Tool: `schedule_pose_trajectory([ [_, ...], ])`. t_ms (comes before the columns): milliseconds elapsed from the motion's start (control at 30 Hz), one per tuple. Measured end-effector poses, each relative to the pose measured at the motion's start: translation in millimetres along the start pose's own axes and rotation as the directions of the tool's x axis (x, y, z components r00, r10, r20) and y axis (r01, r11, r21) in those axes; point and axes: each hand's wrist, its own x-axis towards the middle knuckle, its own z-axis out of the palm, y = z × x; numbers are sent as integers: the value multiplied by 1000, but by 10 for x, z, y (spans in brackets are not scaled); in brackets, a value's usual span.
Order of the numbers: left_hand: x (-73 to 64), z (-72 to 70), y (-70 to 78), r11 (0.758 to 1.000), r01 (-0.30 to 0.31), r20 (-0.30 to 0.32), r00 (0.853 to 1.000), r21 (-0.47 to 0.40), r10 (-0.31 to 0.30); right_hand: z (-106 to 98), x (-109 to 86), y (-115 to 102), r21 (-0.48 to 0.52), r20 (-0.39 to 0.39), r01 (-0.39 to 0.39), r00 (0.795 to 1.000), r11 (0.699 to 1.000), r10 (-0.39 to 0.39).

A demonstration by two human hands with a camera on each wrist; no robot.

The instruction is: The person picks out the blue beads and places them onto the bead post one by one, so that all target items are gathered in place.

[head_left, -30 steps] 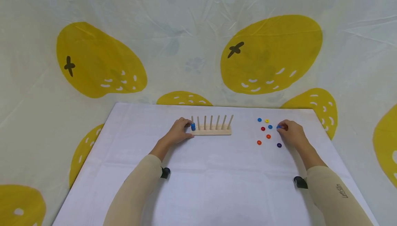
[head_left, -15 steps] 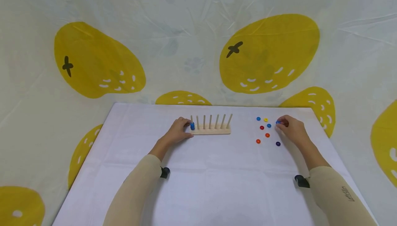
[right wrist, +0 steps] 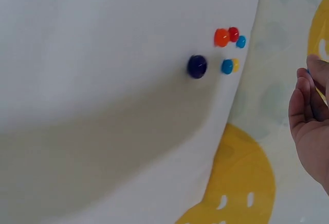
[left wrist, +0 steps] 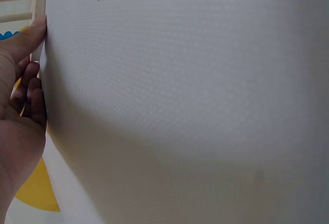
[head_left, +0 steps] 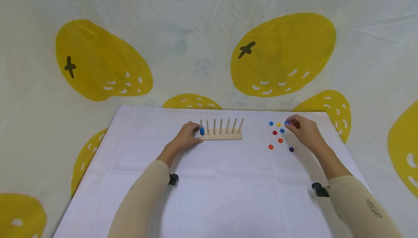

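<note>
A wooden peg rack (head_left: 222, 136) stands at the far middle of the table, with a row of several upright pegs. Blue rings (head_left: 201, 131) are stacked on its leftmost peg. My left hand (head_left: 185, 135) grips the rack's left end; the thumb lies along the base edge in the left wrist view. At the right, my right hand (head_left: 304, 129) pinches a blue ring (head_left: 287, 123) between thumb and fingertips, above the tabletop. In the right wrist view the fingers hide nearly all of that ring.
Near the right hand lie loose rings: a dark purple ring (head_left: 291, 149), a red ring (head_left: 274, 132), a yellow ring (head_left: 278, 124), two blue and two orange ones. The white-covered table (head_left: 209, 194) ends at a fruit-patterned cloth (head_left: 196, 49) behind.
My right hand has lifted the blue ring off the table and carried it away from me and slightly left. The left hand keeps its grip on the rack.
</note>
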Motion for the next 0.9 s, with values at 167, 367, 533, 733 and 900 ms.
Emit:
schedule_pose_trajectory([
  [167, 3, -2, 3, 1000, 5, 0, 1000, -1, -5, -34, 28, -239, 10, -12, 62, 998, 998, -62],
  [367, -6, 0, 11, 1000, 0, -4, 1000, 15, 0, -1, 56, -495, 41, -8, 131, 991, 990, -131],
  [533, -8, 5, 15, 1000, 6, -1, 1000, 17, -6, 68, 117, -652, 74, -42, 224, 974, 972, -221],
  [733, -11, 8, 21, 1000, 18, 1, 1000, 15, -18, 167, 207, -818, 100, -58, 294, 956, 951, -289],
  [900, -10, 12, 13, 1000, 9, 3, 1000, 12, -9, 261, 260, -973, 103, -57, 342, 940, 934, -337],
])
